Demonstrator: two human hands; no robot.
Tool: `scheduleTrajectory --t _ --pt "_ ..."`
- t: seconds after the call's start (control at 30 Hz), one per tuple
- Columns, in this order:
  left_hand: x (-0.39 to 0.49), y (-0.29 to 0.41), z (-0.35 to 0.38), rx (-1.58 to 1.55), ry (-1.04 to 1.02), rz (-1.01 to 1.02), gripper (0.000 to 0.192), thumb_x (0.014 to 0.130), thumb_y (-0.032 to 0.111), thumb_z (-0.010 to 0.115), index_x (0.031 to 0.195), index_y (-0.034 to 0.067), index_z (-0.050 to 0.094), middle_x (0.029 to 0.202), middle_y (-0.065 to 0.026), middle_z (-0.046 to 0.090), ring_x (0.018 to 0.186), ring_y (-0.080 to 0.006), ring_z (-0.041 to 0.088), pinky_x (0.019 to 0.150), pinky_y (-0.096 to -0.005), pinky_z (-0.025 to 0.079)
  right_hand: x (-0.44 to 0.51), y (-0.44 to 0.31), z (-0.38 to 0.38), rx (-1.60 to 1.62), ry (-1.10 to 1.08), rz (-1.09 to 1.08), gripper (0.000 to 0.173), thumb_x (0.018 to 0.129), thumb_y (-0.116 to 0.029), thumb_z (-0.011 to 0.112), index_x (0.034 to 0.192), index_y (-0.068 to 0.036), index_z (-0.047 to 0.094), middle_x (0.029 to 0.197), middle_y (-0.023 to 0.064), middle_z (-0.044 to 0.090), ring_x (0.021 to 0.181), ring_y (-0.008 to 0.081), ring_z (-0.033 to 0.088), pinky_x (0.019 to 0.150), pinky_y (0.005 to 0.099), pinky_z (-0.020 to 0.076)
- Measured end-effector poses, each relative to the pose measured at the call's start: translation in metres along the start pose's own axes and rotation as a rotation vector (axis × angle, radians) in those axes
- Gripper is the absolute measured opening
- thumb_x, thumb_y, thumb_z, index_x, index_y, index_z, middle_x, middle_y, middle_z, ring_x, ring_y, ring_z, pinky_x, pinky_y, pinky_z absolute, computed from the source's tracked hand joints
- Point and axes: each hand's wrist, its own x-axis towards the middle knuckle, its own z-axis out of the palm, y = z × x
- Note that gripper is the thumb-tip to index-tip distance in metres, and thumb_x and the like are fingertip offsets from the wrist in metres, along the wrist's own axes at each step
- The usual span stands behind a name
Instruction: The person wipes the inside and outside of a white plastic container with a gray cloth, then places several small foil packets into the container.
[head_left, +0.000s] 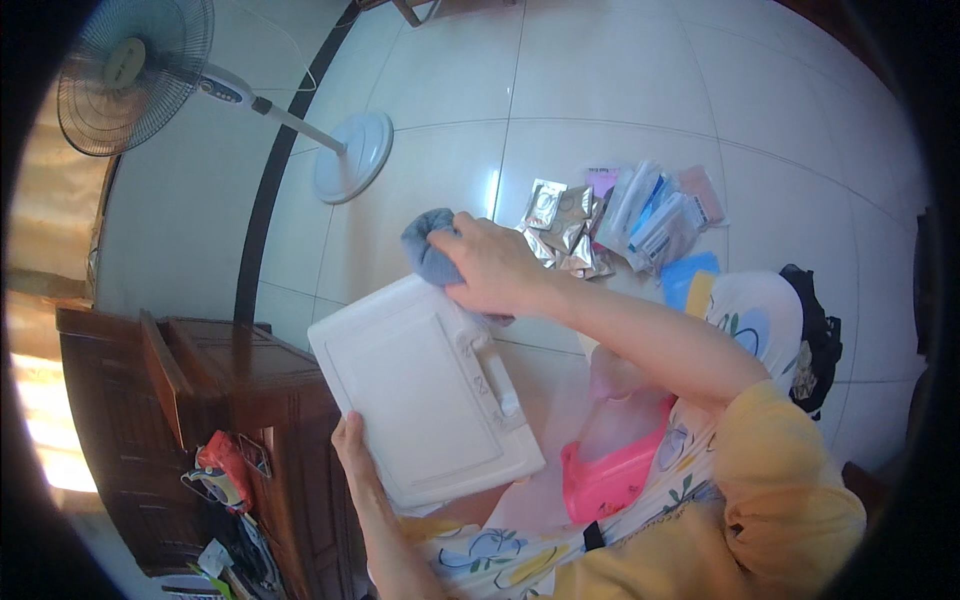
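A white plastic case (416, 405) with a carry handle (499, 382) is tilted over my lap, its lid shut. My left hand (352, 450) grips its left edge, most of the fingers hidden beneath. A bunched grey-blue cloth (431, 244) fills my right hand (495, 262), pressed at the case's upper corner. Below my right forearm, a pink plastic container (611, 480) rests against my patterned trousers, partly covered by the arm.
Foil sachets (566, 221) and clear plastic packets (652, 214) lie on the tiled floor, with a blue sheet (690, 274) nearby. A standing fan (352, 157) is at upper left. Dark wooden furniture (247, 367) stands left. Black fabric (817, 337) lies right.
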Motion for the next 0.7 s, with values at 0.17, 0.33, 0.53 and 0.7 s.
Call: scheduleTrajectory --t 0.17,0.33,0.53,0.7 --pt "0.016 0.023 0.040 -0.047 0.091 -0.105 0.052 0.098 0.037 0.060 0.121 -0.009 0.061 0.112 -0.0141 0.068 0.095 -0.0201 0.064 0.087 -0.0323 0.049 -0.051 -0.005 0.033 0.114 -0.131 0.019 0.054 0.075 -0.023 0.069 0.125 -0.006 0.059 0.116 0.0192 0.059 0.104 0.0359 0.062 0.085 0.0448 0.0533" --pt "0.024 0.008 0.021 -0.085 0.030 -0.059 0.053 0.098 0.036 0.059 0.124 -0.010 0.059 0.113 -0.0153 0.067 0.096 -0.0212 0.065 0.088 -0.0327 0.050 -0.067 0.005 -0.010 0.568 -0.330 0.198 0.054 0.071 -0.023 0.067 0.120 0.000 0.062 0.109 0.0254 0.067 0.098 0.0353 0.067 0.085 0.0392 0.0516" --pt "0.018 0.023 0.035 -0.020 0.093 -0.080 0.053 0.097 0.035 0.061 0.123 -0.011 0.059 0.114 -0.0151 0.067 0.099 -0.0210 0.064 0.089 -0.0324 0.050 -0.075 0.000 0.013 0.397 -0.032 0.183 0.058 0.072 -0.026 0.068 0.125 -0.004 0.057 0.112 0.0240 0.063 0.101 0.0385 0.064 0.088 0.0430 0.0519" --pt "0.008 0.025 0.046 -0.074 0.058 -0.012 0.048 0.097 0.032 0.062 0.120 -0.010 0.062 0.111 -0.0136 0.068 0.098 -0.0202 0.064 0.088 -0.0323 0.049 -0.111 -0.042 0.034 0.036 0.015 0.110 0.064 0.073 -0.021 0.076 0.129 -0.005 0.051 0.113 0.0191 0.052 0.104 0.0371 0.057 0.080 0.0496 0.0531"
